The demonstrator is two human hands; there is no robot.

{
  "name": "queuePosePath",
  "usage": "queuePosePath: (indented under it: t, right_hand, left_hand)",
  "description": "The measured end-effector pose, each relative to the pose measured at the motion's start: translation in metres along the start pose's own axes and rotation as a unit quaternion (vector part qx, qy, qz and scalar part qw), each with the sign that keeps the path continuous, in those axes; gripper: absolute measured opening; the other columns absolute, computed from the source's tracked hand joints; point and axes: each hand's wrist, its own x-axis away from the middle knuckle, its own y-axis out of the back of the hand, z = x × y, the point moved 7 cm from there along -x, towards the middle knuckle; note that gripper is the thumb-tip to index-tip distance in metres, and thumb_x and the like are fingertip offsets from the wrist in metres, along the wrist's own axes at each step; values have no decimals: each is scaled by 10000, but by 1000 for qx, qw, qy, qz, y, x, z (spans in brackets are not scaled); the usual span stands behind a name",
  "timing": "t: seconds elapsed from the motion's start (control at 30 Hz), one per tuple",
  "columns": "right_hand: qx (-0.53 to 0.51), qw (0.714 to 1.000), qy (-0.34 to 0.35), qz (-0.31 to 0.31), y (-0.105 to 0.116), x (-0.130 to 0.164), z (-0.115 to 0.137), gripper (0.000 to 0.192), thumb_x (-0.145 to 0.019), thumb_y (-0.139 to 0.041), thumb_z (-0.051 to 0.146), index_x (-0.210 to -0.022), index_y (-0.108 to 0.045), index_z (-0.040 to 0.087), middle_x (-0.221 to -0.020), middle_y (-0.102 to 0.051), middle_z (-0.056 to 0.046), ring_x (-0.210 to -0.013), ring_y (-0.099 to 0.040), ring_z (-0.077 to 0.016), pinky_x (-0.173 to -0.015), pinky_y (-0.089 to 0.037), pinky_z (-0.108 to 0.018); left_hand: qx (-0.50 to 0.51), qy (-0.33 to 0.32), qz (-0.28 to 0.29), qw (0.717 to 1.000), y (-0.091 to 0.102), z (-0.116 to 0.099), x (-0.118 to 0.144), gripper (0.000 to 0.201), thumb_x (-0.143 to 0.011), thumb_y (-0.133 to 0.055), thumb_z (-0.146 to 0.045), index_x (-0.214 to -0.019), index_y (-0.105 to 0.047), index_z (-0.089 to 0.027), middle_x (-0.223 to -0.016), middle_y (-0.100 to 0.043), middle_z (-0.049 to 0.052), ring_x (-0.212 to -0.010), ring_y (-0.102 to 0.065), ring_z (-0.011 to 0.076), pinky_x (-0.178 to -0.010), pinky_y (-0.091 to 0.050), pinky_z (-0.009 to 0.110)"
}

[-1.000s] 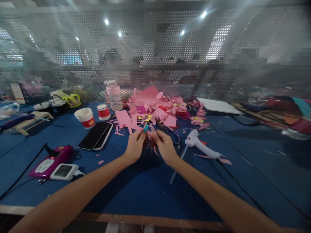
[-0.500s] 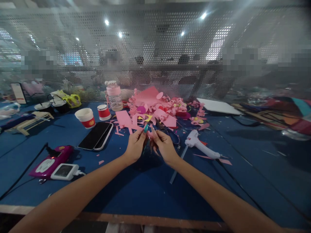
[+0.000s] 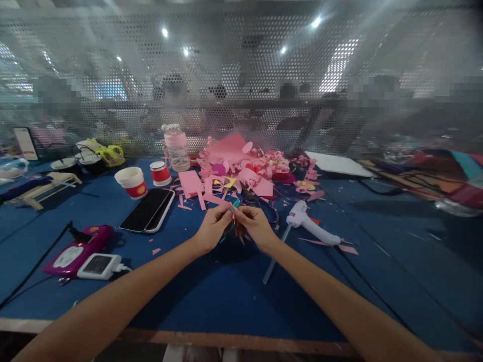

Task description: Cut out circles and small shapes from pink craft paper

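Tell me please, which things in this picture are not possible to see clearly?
- Head view: the small piece pinched between the left hand and right hand is too small, and fingers cover it.
- The glue gun cord runs out of view at the right.
- People behind the perforated screen are blurred.
- Print on the red cup is too small to read.
- The pink scraps overlap, so single shapes are unclear.
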Motion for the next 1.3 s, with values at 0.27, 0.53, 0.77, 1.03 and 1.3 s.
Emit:
queuePosePath:
  t: [0.27,0.53,0.77,1.03,1.3]
  right_hand:
    - [-31,996,-63,46,-5,0,-9,427,-617,-650,521,-490,-458,162,-332,-506,46,-215,-368,-48,-225,-180,-157]
    - [-12,999,-33,17,-4,1,-4,422,-661,-598,553,-561,-446,173,-376,-477,63,-259,-372,-50,-262,-208,-169]
    - [110,989,84,-48,-1,7,19,369,-782,-486,507,-611,-440,184,-473,-405,59,-400,-373,-65,-378,-283,-195]
    - [167,980,93,-50,3,4,18,377,-829,-432,466,-573,-429,190,-452,-441,43,-399,-396,-80,-402,-296,-205]
    - [160,982,101,-28,1,4,18,372,-835,-423,469,-585,-424,194,-434,-434,53,-364,-389,-75,-386,-299,-203]
  left_hand:
    - [62,17,24,998,-7,6,3,378,-729,-511,-541,-762,-439,-172,-461,-383,-77,-355,-335,49,-337,-251,179]
    - [72,29,-28,997,-3,-2,1,362,-697,-561,-515,-735,-473,-166,-450,-363,-82,-336,-315,42,-334,-239,182]
    - [12,-6,-71,997,5,-4,2,318,-762,-505,-467,-683,-454,-163,-516,-379,-64,-415,-343,49,-385,-283,182]
    - [-82,4,-97,992,18,2,-3,412,-808,-410,-486,-564,-420,-154,-460,-351,-49,-412,-323,62,-410,-238,213]
    - [-111,-8,-115,987,20,-3,-1,408,-810,-416,-466,-541,-397,-159,-450,-322,-58,-415,-282,57,-419,-210,217]
